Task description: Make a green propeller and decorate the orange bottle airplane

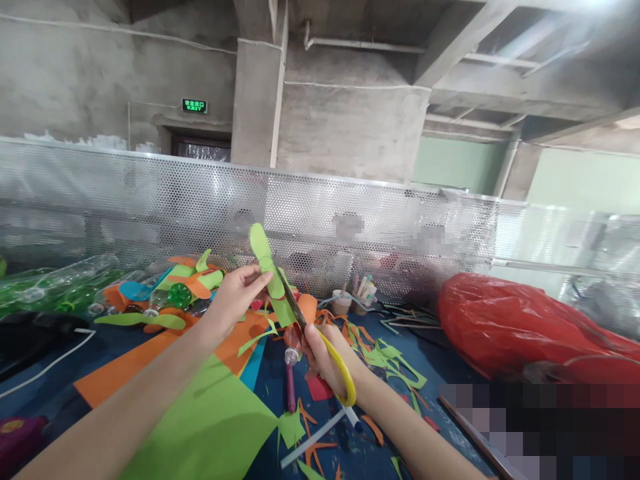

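Green foam piece [261, 248], above the counter [420, 413], pinched between left hand's [239, 293] thumb and fingers; right hand [327, 357], gripping yellow-handled scissors [347, 380], lies below and right. Clean edges likely need the piece turned into steady blades, left fingertips kept off the cutting line.

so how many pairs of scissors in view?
1 pair of scissors: in the right hand, blades at the green paper held by the left hand. Others may hide under the scraps.

Matt green paper [200, 427], glossy red plastic bag [525, 327], smooth metal scissor blades [293, 301].
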`<state>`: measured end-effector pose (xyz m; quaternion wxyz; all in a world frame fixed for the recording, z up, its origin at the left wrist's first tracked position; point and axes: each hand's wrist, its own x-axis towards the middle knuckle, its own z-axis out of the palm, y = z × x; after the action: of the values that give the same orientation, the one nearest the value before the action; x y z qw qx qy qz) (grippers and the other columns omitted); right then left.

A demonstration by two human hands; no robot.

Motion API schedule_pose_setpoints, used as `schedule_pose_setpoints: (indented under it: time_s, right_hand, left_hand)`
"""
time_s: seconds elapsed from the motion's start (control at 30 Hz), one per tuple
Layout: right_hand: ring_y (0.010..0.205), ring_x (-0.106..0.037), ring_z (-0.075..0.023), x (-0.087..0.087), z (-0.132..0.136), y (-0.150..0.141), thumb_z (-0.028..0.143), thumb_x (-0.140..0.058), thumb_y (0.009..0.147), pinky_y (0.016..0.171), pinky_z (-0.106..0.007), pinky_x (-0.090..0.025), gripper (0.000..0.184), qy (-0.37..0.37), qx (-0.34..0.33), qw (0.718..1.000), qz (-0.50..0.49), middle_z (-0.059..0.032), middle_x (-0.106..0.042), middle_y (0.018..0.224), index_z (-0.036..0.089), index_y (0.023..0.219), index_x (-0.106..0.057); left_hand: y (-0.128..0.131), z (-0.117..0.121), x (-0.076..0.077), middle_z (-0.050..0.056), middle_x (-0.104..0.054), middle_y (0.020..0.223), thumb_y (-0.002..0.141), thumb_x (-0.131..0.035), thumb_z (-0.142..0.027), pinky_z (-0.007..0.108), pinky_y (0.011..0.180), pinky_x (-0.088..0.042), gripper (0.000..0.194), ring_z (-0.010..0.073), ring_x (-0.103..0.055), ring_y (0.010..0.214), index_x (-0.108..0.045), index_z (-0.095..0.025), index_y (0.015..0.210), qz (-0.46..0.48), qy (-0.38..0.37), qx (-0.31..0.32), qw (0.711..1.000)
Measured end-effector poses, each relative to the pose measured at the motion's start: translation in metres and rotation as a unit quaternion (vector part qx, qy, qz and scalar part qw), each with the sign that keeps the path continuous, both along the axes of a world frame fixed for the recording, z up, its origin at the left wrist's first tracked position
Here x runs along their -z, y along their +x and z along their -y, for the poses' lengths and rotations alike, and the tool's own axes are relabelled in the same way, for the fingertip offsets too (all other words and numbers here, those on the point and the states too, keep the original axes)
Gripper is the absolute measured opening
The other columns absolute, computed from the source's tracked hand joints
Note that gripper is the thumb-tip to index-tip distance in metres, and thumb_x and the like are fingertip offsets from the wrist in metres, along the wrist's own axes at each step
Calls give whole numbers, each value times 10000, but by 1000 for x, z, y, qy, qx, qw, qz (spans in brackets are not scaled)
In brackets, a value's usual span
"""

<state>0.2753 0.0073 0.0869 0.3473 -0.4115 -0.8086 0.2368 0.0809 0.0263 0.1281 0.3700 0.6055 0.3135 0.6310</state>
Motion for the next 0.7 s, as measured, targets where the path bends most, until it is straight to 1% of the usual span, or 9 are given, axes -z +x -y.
schedule_pose_setpoints:
  time_s: [0.1, 0.2, 0.33, 0.5, 0.6, 0.7]
  right_hand:
    - [437, -514, -121, -3, 3, 0, 727, -196, 874, 405, -215, -372, 615, 11, -4, 1000, 13, 13, -415, 467, 225, 554, -347]
    - [448, -503, -118, -5, 4, 0, 685, -216, 896, 411, -212, -361, 592, 26, -5, 999, 25, 10, -424, 462, 225, 549, -348]
    - [428, -472, -110, -2, 2, 1, 635, -203, 926, 452, -225, -383, 582, 47, -19, 998, 33, 6, -463, 454, 221, 555, -376]
    - [527, -574, -145, 8, -4, 3, 671, -175, 921, 527, -239, -444, 634, 18, -54, 998, 11, -55, -592, 554, 210, 565, -425]
    - [577, -601, -165, 11, -5, 3, 703, -154, 909, 580, -257, -474, 673, 6, -58, 998, 0, -74, -617, 595, 202, 584, -465]
    - [614, -612, -176, 9, -4, 2, 719, -126, 900, 619, -269, -483, 698, 12, -65, 998, -5, -78, -623, 622, 200, 608, -490]
  left_hand:
    - [0, 1, -1, 29, -719, 789, 773, -683, -424, 327, 708, -545, 251, 195, -674, 715, -674, -178, 817, 4, -1, 1, 1000]
    - [0, 2, -2, 30, -719, 784, 790, -663, -425, 331, 705, -544, 247, 202, -676, 721, -673, -180, 819, 4, 2, -1, 1000]
    - [0, 1, -1, 18, -714, 772, 794, -661, -411, 331, 719, -542, 230, 197, -674, 715, -662, -182, 814, -2, 9, -5, 1000]
    - [1, -1, 2, -2, -707, 737, 758, -691, -365, 321, 696, -541, 182, 189, -668, 679, -639, -193, 786, -12, 16, -2, 1000]
    - [2, -2, 3, -2, -709, 731, 750, -693, -355, 322, 691, -543, 168, 190, -668, 671, -629, -200, 756, -22, 18, 11, 1000]
    - [3, -2, 3, 0, -711, 737, 754, -686, -353, 318, 699, -544, 161, 188, -672, 681, -623, -205, 740, -32, 17, 21, 999]
